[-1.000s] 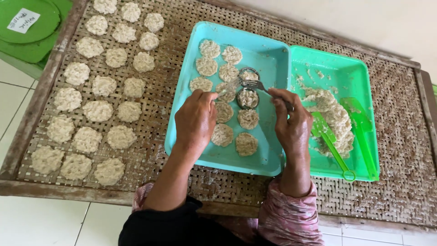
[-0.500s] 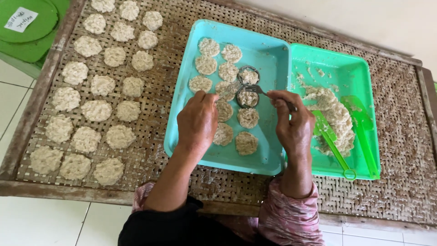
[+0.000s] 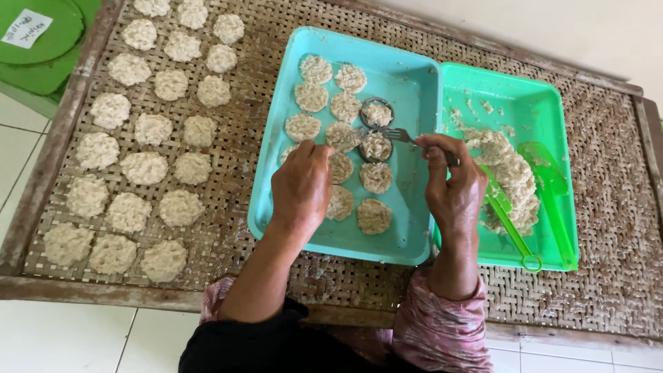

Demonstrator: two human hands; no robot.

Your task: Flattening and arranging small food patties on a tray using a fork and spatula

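**Fork over the ring mould, much of the grip out of sight**

From my remote seat I see the right hand (image 3: 452,183) curled closed around a fork (image 3: 404,135); only the tines and a short stretch of neck show beyond the fingertips, the handle buried in the fist. The tines touch or hover at the rim of a round metal ring mould (image 3: 376,147) packed with rice — I cannot tell which. The left hand (image 3: 302,186) lies knuckles up just left of that mould, its fingers bent downward; their tips are hidden beneath the hand, so I cannot tell whether they pinch anything. A second filled ring (image 3: 377,112) sits just beyond the fork tines.

Around both hands lie flat rice patties (image 3: 373,216) on a turquoise tray (image 3: 407,76), two partly covered by the left hand. Right of the fork hand, a green tray (image 3: 532,103) holds loose rice (image 3: 507,176) and a green paddle (image 3: 552,186). Further left, more patties (image 3: 143,168) dry on a woven bamboo rack (image 3: 608,228), its right end cut off by the frame edge.
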